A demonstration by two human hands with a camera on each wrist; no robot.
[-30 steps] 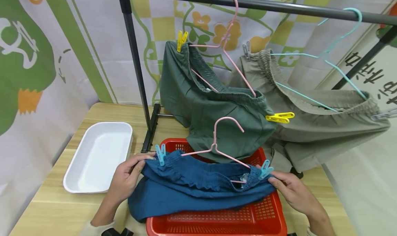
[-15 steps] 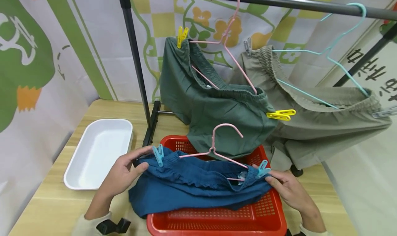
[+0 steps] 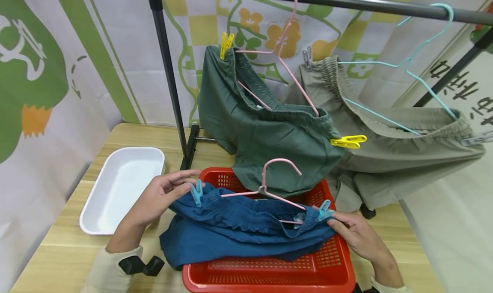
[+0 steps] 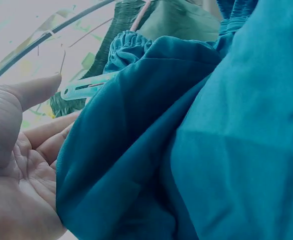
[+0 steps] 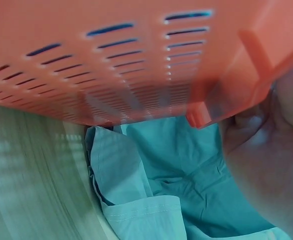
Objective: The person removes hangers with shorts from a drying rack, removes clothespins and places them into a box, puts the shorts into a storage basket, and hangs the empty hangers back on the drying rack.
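Dark blue elastic-waist shorts lie across the red basket, their left end hanging past its side. A pink hanger sits in the waistband, with a light blue clothespin at the left end and another blue clothespin at the right. My left hand is beside the left clothespin, thumb and fingers apart. In the left wrist view the thumb tip is close to the clothespin. My right hand pinches the right corner of the waistband, just past the other clothespin.
Green shorts on a pink hanger and grey-beige pants on a turquoise hanger hang from the black rack, close behind the basket. To the left, a white tray stands on the wooden table.
My left hand has let go of the shorts' left corner and moved up to the clothespin, its fingers spreading. The hanger's hook has sunk slightly. My right hand keeps its pinch.
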